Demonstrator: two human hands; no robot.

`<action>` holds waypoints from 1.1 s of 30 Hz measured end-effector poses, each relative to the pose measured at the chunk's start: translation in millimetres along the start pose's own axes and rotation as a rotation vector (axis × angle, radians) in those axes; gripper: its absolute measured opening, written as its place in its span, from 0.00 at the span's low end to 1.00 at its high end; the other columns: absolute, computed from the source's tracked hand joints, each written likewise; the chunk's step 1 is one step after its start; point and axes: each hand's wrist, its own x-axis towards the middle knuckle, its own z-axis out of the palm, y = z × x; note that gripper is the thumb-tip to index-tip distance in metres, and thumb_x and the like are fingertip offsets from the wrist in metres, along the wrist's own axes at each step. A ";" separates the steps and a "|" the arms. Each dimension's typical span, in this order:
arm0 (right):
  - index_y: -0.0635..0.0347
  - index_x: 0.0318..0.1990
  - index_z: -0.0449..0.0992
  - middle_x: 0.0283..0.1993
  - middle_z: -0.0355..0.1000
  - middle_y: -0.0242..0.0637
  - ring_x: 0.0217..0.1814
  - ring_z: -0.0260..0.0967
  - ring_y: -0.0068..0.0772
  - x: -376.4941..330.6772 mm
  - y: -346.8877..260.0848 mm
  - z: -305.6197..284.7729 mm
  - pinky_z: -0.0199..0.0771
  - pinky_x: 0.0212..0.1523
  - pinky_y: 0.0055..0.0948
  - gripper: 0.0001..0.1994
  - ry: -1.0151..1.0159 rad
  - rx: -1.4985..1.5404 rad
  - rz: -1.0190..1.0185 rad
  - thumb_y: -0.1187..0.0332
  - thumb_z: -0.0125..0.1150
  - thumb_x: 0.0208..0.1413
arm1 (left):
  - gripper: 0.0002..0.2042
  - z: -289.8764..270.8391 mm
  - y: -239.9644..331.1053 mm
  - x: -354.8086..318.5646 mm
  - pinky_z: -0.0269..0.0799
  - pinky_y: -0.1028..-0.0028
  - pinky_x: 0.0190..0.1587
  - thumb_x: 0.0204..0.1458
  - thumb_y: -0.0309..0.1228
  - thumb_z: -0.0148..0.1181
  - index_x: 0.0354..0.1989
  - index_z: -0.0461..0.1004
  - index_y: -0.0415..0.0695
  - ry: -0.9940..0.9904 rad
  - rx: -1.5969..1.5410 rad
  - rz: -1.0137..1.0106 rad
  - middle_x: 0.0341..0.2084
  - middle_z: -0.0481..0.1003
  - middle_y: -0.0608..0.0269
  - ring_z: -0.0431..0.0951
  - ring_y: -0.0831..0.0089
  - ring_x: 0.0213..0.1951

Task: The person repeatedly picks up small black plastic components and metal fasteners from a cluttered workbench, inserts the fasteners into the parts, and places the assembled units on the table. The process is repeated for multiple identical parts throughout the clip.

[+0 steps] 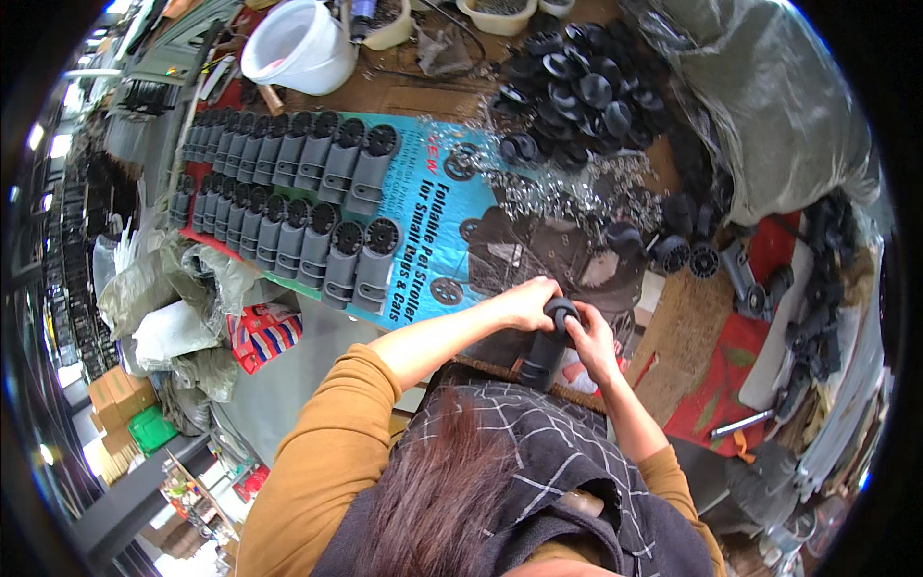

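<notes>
Close to my body, at the near edge of the table, a dark grey plastic housing (544, 358) with a round black top is tilted between my two hands. My left hand (527, 304) is closed at the left of the round top. From the other side, my right hand (593, 338) grips the same top with thumb and fingers. What lies under the fingers is hidden. Many similar grey housings with black round ends (373, 262) lie in two rows on the left of the table. Beyond my hands is a scatter of small shiny metal pieces (577, 197).
A heap of black round caps (601, 87) lies at the back right, beside a large grey plastic bag (769, 115). At the back left stands a white bucket (300, 48). Blue printed sheeting (437, 260) covers the table's middle. A metal-shafted tool (742, 424) lies at the right edge.
</notes>
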 end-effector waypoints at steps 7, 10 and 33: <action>0.64 0.50 0.73 0.42 0.76 0.44 0.43 0.73 0.32 -0.5 -13.5 0.6 0.72 0.45 0.31 0.19 0.037 -0.039 0.024 0.63 0.61 0.54 | 0.30 3.4 21.6 -13.6 0.69 0.62 0.51 0.32 0.40 0.72 0.45 0.69 0.42 0.056 0.015 -0.169 0.44 0.69 0.51 0.71 0.54 0.49; 0.64 0.61 0.60 0.49 0.71 0.52 0.49 0.71 0.42 -16.6 -26.9 9.3 0.70 0.49 0.33 0.30 0.204 -0.002 -0.043 0.60 0.62 0.53 | 0.30 -4.8 38.3 -20.1 0.67 0.59 0.53 0.31 0.43 0.72 0.44 0.70 0.44 0.216 0.104 -0.179 0.44 0.69 0.53 0.68 0.54 0.51; 0.64 0.63 0.57 0.52 0.65 0.39 0.49 0.64 0.28 -70.8 -88.5 24.0 0.67 0.51 0.29 0.33 -0.099 0.549 -0.057 0.64 0.60 0.50 | 0.23 -21.0 84.1 -34.0 0.66 0.76 0.41 0.64 0.47 0.39 0.37 0.74 0.39 0.719 -1.000 0.072 0.32 0.74 0.67 0.70 0.79 0.35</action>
